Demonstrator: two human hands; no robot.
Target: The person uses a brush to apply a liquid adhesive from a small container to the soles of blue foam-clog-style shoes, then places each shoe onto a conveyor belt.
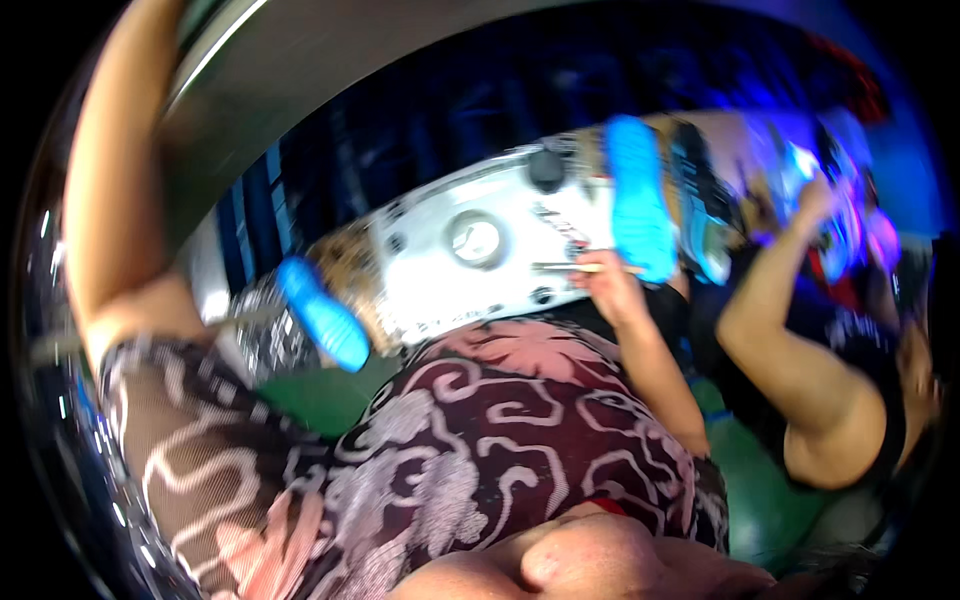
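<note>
My right hand (612,287) is closed round a thin stick-like tool (560,267), probably a brush, held level over the right side of a white tray (420,285). A round pot (473,240) with a pale inside is set in the middle of that tray. Just beyond my right hand lies a bright blue shoe sole (640,195). A second blue sole (325,315) rests left of the tray. My left arm (115,190) reaches up and far to the left; its hand is cut off by the picture's upper edge.
A black round object (546,170) stands at the tray's far right corner. Beyond the bench runs a dark band (430,120). To the right are a dark-and-blue shoe (700,205) and a co-worker's bent arm (790,350) under violet light. A grey curved surface (300,60) hangs at upper left.
</note>
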